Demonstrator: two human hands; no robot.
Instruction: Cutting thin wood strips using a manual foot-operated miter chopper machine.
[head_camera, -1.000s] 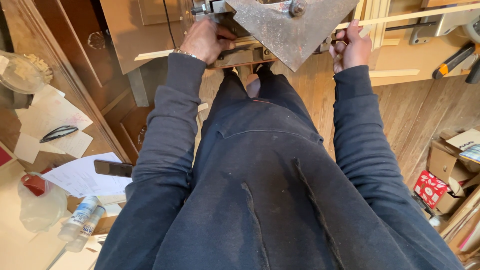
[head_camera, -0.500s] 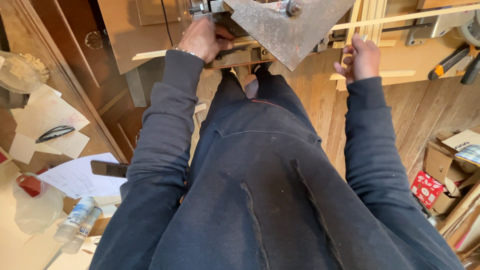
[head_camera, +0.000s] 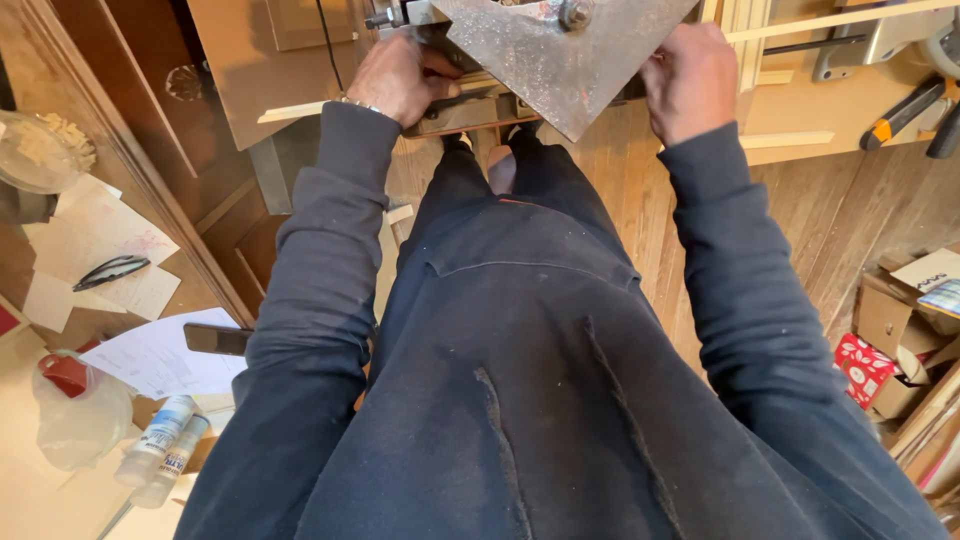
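Hands on the steel miter trimmer at the bench edge, directly ahead of me.

My left hand (head_camera: 400, 75) has its fingers curled shut around the dark lever (head_camera: 470, 98) under the triangular steel plate (head_camera: 560, 55); my right hand (head_camera: 690, 80) is closed on the plate's right edge. Plate looks heavy, rigid, rust-spotted, not slippery; I judge the corners and any blade underneath sharp, so grip stays on lever and outer edge. Thin wood strips (head_camera: 830, 20) lie just beyond, light and easy to snap. Bench (head_camera: 800, 130) crowds the front, cabinet (head_camera: 150, 160) the left; open floor (head_camera: 800, 220) to the right.
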